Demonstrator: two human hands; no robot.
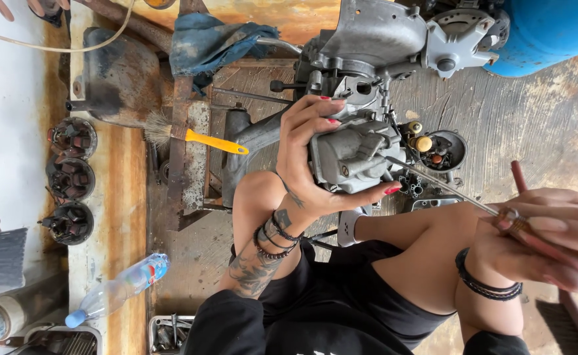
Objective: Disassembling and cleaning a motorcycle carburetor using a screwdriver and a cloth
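Carburetor: likely heavy, rigid cast metal, gripped around body by left hand, fingers wrapped; right hand fingers pinched closed on screwdriver beside carburetor.

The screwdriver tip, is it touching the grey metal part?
Touching. The head view shows the screwdriver shaft, held by the right hand, ending against the grey metal part, which the left hand holds.

Scuffed grey concrete floor meets a rusty workbench in flat daylight.
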